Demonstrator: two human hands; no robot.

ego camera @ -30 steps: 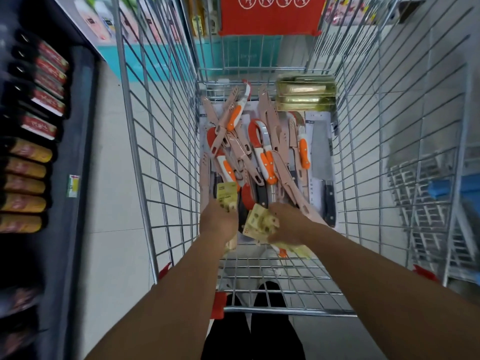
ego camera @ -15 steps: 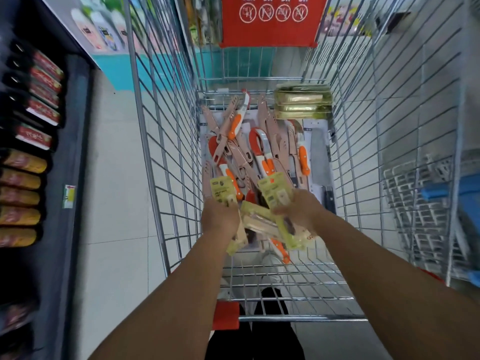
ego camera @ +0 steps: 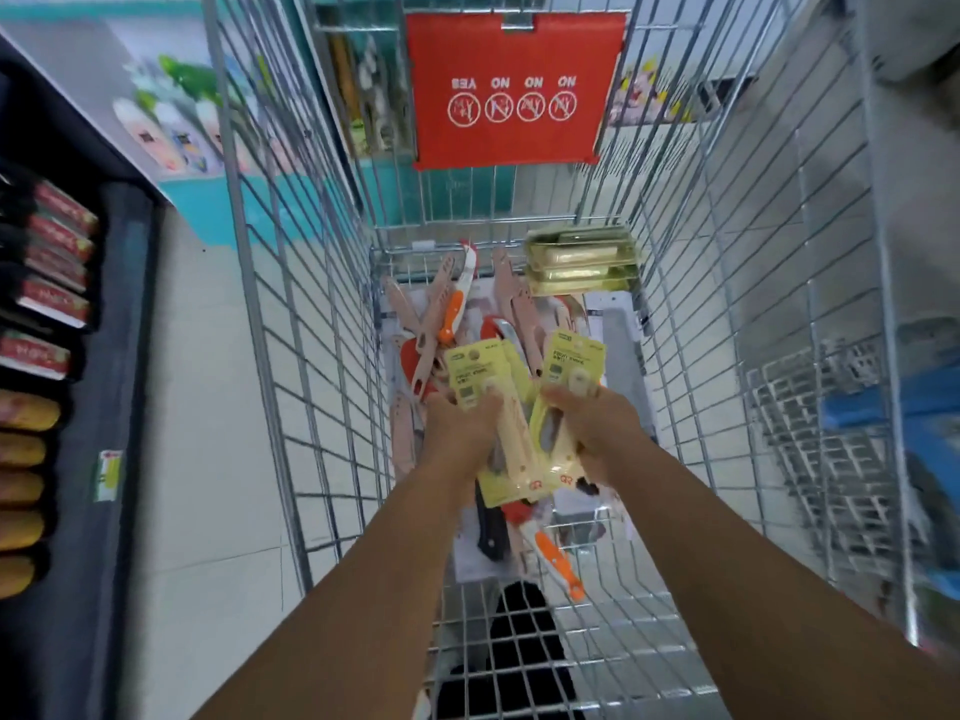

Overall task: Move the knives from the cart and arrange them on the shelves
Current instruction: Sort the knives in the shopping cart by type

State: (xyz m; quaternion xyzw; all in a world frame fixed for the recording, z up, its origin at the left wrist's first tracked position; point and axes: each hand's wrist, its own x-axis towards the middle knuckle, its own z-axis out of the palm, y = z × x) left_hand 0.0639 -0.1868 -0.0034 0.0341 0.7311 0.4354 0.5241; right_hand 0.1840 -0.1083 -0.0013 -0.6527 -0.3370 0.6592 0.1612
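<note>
Fingers of the left hand are curled round one yellow knife pack, and those of the right hand are clamped on a second yellow pack. Both packs are held side by side above the wire cart, where loose pink and orange knives are piled on its floor.

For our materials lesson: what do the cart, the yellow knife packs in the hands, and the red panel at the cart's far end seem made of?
Cart: metal wire, bright plated finish, judging by its shiny grey grid.
Yellow knife packs: likely printed card under clear plastic; glare hints at this.
Red panel: possibly matte fabric or soft plastic; its edges sag slightly.
</note>
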